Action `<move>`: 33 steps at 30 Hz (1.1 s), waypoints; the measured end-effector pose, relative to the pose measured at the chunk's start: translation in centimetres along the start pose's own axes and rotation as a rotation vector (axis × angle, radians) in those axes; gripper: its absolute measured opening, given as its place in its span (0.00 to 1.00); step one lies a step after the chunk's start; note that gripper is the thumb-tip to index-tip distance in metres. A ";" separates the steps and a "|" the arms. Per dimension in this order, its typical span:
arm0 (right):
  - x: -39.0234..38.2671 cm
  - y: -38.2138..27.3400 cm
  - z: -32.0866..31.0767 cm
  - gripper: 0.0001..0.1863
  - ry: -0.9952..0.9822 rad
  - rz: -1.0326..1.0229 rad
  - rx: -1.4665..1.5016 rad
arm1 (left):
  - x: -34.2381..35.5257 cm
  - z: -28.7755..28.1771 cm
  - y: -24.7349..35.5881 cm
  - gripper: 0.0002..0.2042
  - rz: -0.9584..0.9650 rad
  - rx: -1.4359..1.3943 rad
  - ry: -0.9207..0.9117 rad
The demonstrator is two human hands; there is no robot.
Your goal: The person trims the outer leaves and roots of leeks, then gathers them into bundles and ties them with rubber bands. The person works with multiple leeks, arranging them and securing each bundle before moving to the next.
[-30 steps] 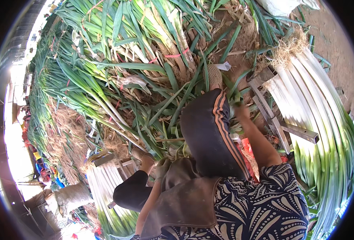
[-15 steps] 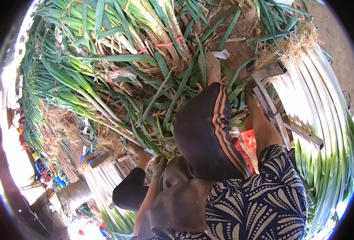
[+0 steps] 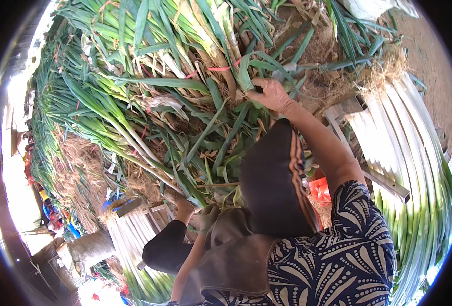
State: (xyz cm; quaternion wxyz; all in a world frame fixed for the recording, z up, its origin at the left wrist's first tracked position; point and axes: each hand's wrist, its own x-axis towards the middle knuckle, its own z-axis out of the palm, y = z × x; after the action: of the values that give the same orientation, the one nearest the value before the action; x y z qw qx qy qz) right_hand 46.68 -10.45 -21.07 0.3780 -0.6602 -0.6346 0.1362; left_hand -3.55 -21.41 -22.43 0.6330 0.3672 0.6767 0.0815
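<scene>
My right hand (image 3: 268, 95) is up beyond my knee, fingers closed on a green leek leaf (image 3: 245, 74) at the edge of the heap (image 3: 149, 35) of leafy, untrimmed leeks, some tied with pink bands. My left hand (image 3: 208, 215), in a grey-green glove, rests low beside my dark-clad leg and brown apron; its fingers are partly hidden, so I cannot tell what they hold. Loose green leaves (image 3: 221, 143) lie between my feet.
Trimmed white-stemmed leeks lie in rows on metal racks, one at the right (image 3: 399, 153) and one at lower left (image 3: 131, 239). A red plastic item (image 3: 320, 189) shows beside my right leg. A white sack (image 3: 374, 7) lies at the top right on bare soil.
My right hand has moved from low beside the right rack up and left over my foot to the leaves. My left hand has stayed about the same.
</scene>
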 end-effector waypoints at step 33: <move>-2.1 24.6 1.2 0.16 -1.182 0.426 -0.886 | 9.9 -3.0 -1.9 0.32 0.464 1.061 -0.226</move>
State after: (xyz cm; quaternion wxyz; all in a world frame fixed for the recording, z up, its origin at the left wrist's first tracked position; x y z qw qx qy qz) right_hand 63.63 -9.85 -39.01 -0.3580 -0.6754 -0.5857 0.2694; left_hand -6.35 -15.74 -30.84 0.3967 0.7784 0.4554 -0.1715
